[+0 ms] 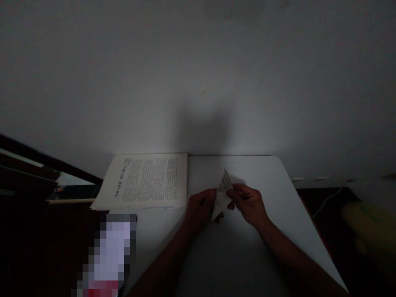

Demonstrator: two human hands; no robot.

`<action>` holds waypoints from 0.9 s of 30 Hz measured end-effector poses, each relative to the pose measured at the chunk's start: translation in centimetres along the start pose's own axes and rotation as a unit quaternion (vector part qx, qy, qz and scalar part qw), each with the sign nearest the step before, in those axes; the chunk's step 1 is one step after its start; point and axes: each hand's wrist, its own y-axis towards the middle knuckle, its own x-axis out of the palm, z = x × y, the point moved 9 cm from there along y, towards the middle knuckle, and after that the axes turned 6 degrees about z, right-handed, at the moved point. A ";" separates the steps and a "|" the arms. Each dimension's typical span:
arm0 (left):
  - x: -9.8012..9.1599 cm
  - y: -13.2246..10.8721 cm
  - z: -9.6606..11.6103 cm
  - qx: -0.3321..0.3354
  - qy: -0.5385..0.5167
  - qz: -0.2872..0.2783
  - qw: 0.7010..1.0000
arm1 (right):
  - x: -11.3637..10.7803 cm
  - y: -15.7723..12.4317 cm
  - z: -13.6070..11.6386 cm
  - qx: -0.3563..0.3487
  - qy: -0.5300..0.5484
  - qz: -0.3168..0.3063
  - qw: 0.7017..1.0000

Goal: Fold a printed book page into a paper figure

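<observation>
Between both hands, just above the white table (247, 251), is a folded piece of printed paper (222, 201) with a pointed top. My left hand (200, 208) grips its left edge, fingers bent around the lower part. On the other side, my right hand (249, 202) pinches the paper with the thumb on its near face. Some fingertips show beneath the paper; the rest are hidden behind it. The light is dim, so the folds are hard to make out.
A stack of printed pages (148, 181) lies at the table's back left. A blurred-out phone-like device (113, 251) is at the left edge. The wall (198, 74) rises directly behind the table. A pale cable (329, 200) hangs at right, near a yellowish object (368, 227).
</observation>
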 end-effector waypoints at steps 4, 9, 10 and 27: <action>-1.0 0.4 0.8 0.046 0.028 0.037 0.998 | 0.3 -0.1 0.2 -0.002 -0.024 -0.010 1.000; -0.8 0.6 0.6 0.017 0.001 0.014 1.000 | 0.4 -0.1 0.5 0.010 -0.012 -0.022 1.000; -0.6 0.6 0.5 0.010 -0.012 0.007 1.000 | 0.5 -0.1 0.7 0.016 0.001 -0.029 0.999; -0.4 0.8 -3.3 -0.094 -0.184 0.061 0.977 | 0.9 -0.2 0.6 0.013 0.105 -0.034 0.994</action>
